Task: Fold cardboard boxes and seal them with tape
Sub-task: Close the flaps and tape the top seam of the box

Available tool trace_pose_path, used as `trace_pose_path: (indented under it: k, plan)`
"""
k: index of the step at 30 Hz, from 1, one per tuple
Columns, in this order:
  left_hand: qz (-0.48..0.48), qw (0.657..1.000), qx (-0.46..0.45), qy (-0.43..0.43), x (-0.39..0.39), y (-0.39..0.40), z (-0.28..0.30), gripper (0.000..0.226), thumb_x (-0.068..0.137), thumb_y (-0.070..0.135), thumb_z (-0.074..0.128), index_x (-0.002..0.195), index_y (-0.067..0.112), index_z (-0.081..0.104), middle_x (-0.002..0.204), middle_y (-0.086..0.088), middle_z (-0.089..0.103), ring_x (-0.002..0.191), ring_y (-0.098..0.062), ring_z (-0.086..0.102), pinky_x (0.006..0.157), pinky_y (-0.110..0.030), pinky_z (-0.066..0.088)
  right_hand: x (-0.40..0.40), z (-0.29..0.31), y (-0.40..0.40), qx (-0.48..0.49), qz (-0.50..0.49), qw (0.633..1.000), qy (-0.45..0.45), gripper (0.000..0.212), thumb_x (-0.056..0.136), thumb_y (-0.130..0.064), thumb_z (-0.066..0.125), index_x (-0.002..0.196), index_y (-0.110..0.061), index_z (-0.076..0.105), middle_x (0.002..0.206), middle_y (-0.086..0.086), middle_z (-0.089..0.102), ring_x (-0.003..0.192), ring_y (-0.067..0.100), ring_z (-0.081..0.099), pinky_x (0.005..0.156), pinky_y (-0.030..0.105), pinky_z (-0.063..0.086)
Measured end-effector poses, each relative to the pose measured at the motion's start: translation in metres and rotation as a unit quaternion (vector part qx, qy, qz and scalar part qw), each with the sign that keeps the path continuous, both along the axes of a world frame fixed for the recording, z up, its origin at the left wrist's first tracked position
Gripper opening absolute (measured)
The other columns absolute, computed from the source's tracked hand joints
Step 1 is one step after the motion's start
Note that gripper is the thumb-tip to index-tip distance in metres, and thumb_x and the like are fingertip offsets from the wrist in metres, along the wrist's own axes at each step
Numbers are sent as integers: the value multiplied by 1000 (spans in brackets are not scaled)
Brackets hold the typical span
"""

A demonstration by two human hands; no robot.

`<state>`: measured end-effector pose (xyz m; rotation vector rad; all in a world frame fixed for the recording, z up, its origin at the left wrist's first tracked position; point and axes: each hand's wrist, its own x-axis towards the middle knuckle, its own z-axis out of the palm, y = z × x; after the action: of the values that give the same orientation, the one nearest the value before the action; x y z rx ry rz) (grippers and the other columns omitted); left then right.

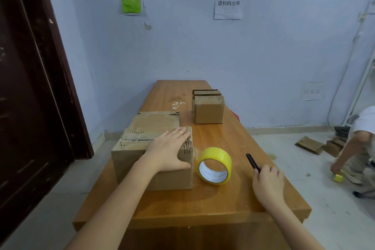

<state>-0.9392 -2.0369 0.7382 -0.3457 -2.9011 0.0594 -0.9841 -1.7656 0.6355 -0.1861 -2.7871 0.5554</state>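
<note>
Where blue wall rises, wooden table bears boxes

Cardboard boxes and tape on the wooden table

A closed brown box sat near left; a yellow tape roll stood tilted on edge just right of it, and smaller boxes stood farther back.

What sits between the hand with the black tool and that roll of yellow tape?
Nothing visible. Only bare table lies between the right hand, which grips a black tool, and the tape roll. The roll stands on edge beside the box that the left hand rests on.
</note>
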Motion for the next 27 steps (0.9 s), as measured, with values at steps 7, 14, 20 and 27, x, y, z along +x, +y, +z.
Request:
trace_pose_path:
  k: [7, 14, 20, 27]
  plan:
    - [0, 1000, 0, 2, 1, 1, 0, 97, 81, 62, 57, 152, 24, 3, 160, 5, -2, 146, -9, 1, 117, -31, 4, -3, -13, -3, 69, -10, 997, -42, 32, 102, -23, 29, 128, -8, 41, 133, 16, 41, 124, 32, 36, 99, 37, 35]
    - [0, 1000, -3, 11, 4, 2, 0, 96, 81, 61, 56, 153, 23, 4, 160, 5, -2, 146, -10, 1, 117, -31, 4, -2, -9, -7, 98, -12, 993, -65, 28, 98, -21, 31, 120, -9, 44, 135, 15, 39, 127, 32, 34, 104, 40, 31]
    - [1, 1000, -3, -4, 1, 1, 2, 96, 82, 60, 56, 153, 23, 3, 160, 5, -2, 146, -10, 1, 119, -33, 4, -9, 73, -40, -74, 169, 980, 77, 34, 97, -17, 41, 128, -6, 49, 132, 13, 45, 111, 32, 51, 87, 37, 40]
    - [-5, 1000, 3, -3, -1, -1, -1, 101, 80, 61, 58, 152, 28, -5, 160, 6, -1, 146, -10, 3, 119, -32, 7, -21, 105, -107, 130, 319, 931, -120, 46, 98, -40, 38, 141, -21, 41, 136, 10, 49, 120, 28, 51, 95, 38, 44]
